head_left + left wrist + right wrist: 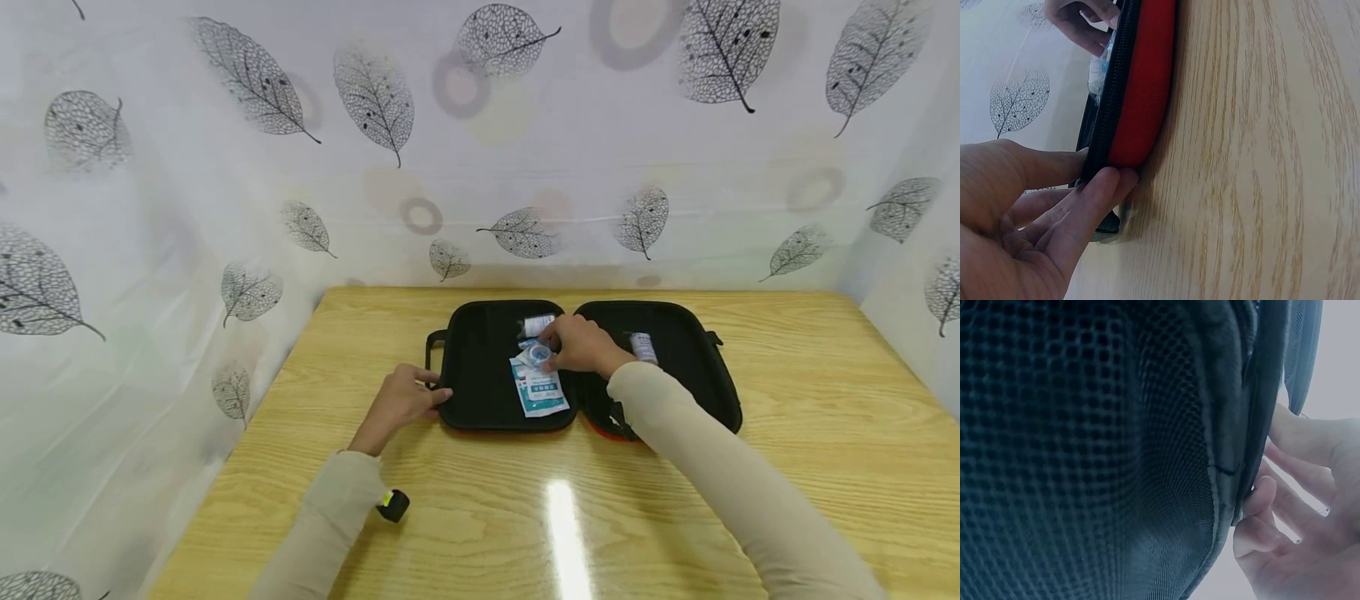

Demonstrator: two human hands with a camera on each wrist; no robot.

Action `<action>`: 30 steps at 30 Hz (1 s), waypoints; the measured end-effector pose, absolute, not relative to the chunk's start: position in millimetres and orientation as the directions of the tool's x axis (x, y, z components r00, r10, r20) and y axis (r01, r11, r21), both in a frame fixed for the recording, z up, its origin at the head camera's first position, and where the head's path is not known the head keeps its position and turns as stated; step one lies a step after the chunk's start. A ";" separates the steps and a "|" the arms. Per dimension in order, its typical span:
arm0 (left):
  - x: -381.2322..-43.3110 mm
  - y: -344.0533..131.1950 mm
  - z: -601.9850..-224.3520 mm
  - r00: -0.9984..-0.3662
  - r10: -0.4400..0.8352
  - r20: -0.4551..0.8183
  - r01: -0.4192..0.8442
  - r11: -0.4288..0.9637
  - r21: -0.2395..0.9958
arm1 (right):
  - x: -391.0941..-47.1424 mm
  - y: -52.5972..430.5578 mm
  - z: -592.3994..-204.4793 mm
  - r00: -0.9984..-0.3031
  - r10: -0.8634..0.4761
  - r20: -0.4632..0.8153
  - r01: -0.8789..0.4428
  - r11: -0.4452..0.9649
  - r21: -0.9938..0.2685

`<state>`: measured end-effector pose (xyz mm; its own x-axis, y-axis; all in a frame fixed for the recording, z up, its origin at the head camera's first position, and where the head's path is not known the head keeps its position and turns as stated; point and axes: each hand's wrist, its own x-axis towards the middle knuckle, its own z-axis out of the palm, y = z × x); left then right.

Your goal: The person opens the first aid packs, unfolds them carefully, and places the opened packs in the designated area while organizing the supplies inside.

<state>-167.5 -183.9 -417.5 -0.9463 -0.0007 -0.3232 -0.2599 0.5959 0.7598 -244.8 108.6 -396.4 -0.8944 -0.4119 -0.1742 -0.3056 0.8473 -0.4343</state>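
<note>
A black-lined case with a red outer shell lies spread open on the table. My left hand pinches its left rim near the front corner, thumb inside and fingers against the red side. Over the middle of the case, my right hand holds a clear, ring-shaped roll of tape between thumb and fingers. Beneath it lie flat white-and-teal packets. A white-labelled wrapped roll sits just behind. In the right wrist view, black mesh fills the left side and hides the fingertips.
The case's right half holds another wrapped roll, partly behind the right forearm. A carry handle sticks out on the left. A small black block sits at the left cuff. Leaf-printed sheeting hangs behind the wooden table.
</note>
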 end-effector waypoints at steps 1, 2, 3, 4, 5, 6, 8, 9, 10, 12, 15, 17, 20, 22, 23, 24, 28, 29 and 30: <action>-167.5 -184.0 -417.7 -0.947 0.003 -0.322 -0.257 0.595 0.761 | -244.7 108.6 -396.5 -0.894 -0.412 -0.173 -0.308 0.848 -0.431; -167.6 -184.0 -417.7 -0.947 0.005 -0.322 -0.257 0.593 0.763 | -244.7 108.6 -397.0 -0.894 -0.413 -0.172 -0.310 0.849 -0.428; -167.7 -184.0 -417.6 -0.947 0.008 -0.320 -0.253 0.593 0.764 | -244.7 108.7 -397.4 -0.895 -0.413 -0.170 -0.311 0.849 -0.427; -167.7 -183.9 -417.7 -0.948 0.009 -0.319 -0.252 0.593 0.765 | -244.7 108.8 -397.8 -0.895 -0.413 -0.168 -0.313 0.850 -0.425; -167.8 -183.9 -417.7 -0.948 0.012 -0.317 -0.248 0.593 0.766 | -244.7 108.9 -398.2 -0.895 -0.414 -0.166 -0.314 0.849 -0.425; -167.8 -183.8 -417.6 -0.949 0.012 -0.316 -0.248 0.590 0.768 | -244.8 109.0 -398.7 -0.896 -0.414 -0.162 -0.315 0.849 -0.425; -167.7 -183.8 -417.6 -0.950 0.012 -0.312 -0.245 0.591 0.768 | -244.4 109.2 -398.9 -0.898 -0.412 -0.157 -0.314 0.847 -0.429; -167.7 -184.0 -418.0 -0.951 0.014 -0.309 -0.241 0.593 0.769 | -244.2 109.2 -399.1 -0.898 -0.412 -0.155 -0.314 0.846 -0.431; -167.6 -184.1 -418.3 -0.952 0.014 -0.307 -0.239 0.593 0.769 | -244.0 109.4 -399.2 -0.898 -0.412 -0.153 -0.314 0.845 -0.432; -167.1 -184.4 -418.8 -0.952 0.015 -0.304 -0.236 0.595 0.768 | -243.6 109.5 -399.3 -0.900 -0.410 -0.149 -0.312 0.845 -0.434; -166.8 -184.8 -418.7 -0.954 0.009 -0.301 -0.235 0.602 0.763 | -243.6 109.5 -399.5 -0.902 -0.406 -0.143 -0.311 0.844 -0.437; -166.8 -184.6 -418.7 -0.955 0.008 -0.297 -0.231 0.610 0.758 | -243.5 109.9 -399.3 -0.903 -0.407 -0.137 -0.312 0.842 -0.440; -167.2 -184.4 -418.5 -0.956 0.010 -0.294 -0.226 0.616 0.755 | -242.8 110.6 -398.6 -0.903 -0.410 -0.127 -0.317 0.837 -0.445; -167.4 -184.3 -418.7 -0.956 0.014 -0.292 -0.221 0.617 0.756 | -242.2 111.0 -398.2 -0.903 -0.412 -0.121 -0.320 0.834 -0.449; -167.5 -184.3 -418.5 -0.956 0.015 -0.293 -0.222 0.615 0.757 | -241.9 111.2 -398.0 -0.903 -0.413 -0.119 -0.322 0.833 -0.450; -167.7 -184.3 -418.6 -0.956 0.015 -0.293 -0.223 0.614 0.758 | -241.7 111.3 -397.9 -0.903 -0.415 -0.115 -0.324 0.831 -0.451; -168.3 -184.6 -419.4 -0.956 0.015 -0.294 -0.223 0.618 0.754 | -240.7 112.5 -397.6 -0.901 -0.423 -0.097 -0.338 0.823 -0.457; -168.2 -184.7 -419.5 -0.955 0.014 -0.296 -0.224 0.618 0.754 | -240.5 113.1 -397.3 -0.901 -0.425 -0.091 -0.341 0.821 -0.458; -168.2 -184.8 -419.7 -0.955 0.014 -0.297 -0.225 0.618 0.753 | -240.3 113.9 -397.0 -0.900 -0.427 -0.084 -0.345 0.817 -0.462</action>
